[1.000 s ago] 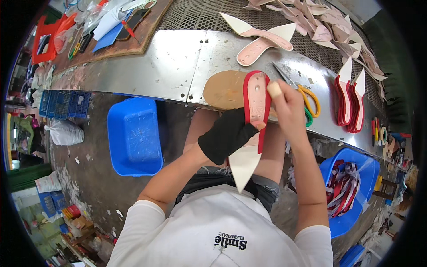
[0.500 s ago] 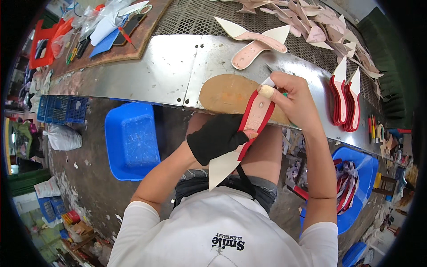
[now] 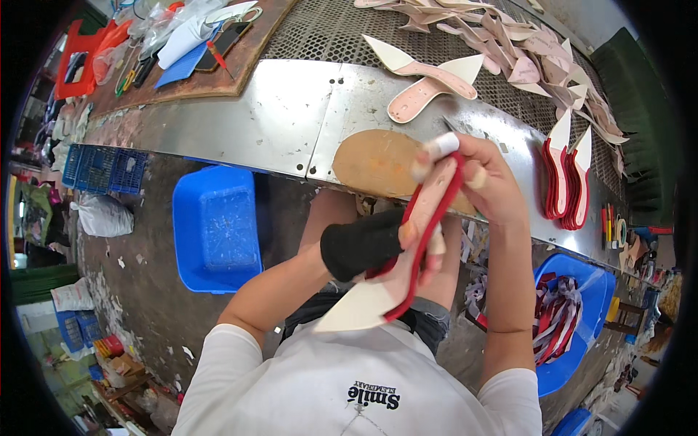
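Note:
A pink shoe insole (image 3: pixel 419 212) with a red bound edge and a pointed white toe part is held in the air above my lap, tilted with its toe toward me. My left hand (image 3: pixel 367 243), in a black glove that leaves fingertips bare, grips the insole round its middle. My right hand (image 3: pixel 483 171), with white tape on its fingers, is closed at the heel end along the red edge. Motion blurs its fingertips. Just beyond it a thin pointed metal tip (image 3: pixel 448 125) shows; I cannot tell whether the hand holds it.
A brown oval board (image 3: pixel 374 163) lies at the metal bench's front edge (image 3: pixel 283 116). Two unbound insoles (image 3: pixel 416 100) lie crossed behind it. Red-edged insoles (image 3: pixel 566 178) are stacked at right, and pale ones heaped beyond. Blue tubs (image 3: pixel 218 232) stand on the floor either side.
The insole has come down nearer my body and tilted more. My right hand's fingers have shifted from pinching the heel tip to curling along the edge. The view has moved slightly.

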### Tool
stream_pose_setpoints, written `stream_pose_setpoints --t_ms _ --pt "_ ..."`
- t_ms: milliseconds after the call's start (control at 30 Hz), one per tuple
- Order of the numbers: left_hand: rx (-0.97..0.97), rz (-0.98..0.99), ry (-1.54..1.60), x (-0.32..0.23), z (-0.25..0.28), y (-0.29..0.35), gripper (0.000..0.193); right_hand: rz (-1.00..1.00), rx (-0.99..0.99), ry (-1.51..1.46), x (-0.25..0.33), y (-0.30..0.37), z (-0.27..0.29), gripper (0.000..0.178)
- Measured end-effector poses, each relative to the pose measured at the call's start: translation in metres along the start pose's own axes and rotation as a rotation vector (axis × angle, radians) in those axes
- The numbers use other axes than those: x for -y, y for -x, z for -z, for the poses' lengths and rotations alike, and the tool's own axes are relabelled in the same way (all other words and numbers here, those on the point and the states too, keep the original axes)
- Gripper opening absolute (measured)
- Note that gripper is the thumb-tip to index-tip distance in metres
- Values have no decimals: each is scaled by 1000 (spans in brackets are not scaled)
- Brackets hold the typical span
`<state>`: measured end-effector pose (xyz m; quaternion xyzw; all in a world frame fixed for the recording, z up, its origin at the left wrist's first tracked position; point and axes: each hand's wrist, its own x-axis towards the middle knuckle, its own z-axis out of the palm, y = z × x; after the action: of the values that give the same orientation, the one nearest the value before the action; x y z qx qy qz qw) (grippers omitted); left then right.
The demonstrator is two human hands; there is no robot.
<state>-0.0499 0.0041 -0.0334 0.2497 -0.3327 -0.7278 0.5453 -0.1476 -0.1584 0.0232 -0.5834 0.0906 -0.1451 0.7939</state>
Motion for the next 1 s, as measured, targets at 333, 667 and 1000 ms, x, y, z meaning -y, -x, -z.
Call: stream_pose_setpoints --t_ms 333,667,1000 --pt "-639 -216 -359 17 15 -4 39 -143 -407 504 -9 9 19 26" --pt "-567 -226 -143 8 14 2 50 -35 -435 230 -42 18 9 14" --pt "-752 -325 -1039 9 6 -1 49 95 -436 245 -39 15 21 16"
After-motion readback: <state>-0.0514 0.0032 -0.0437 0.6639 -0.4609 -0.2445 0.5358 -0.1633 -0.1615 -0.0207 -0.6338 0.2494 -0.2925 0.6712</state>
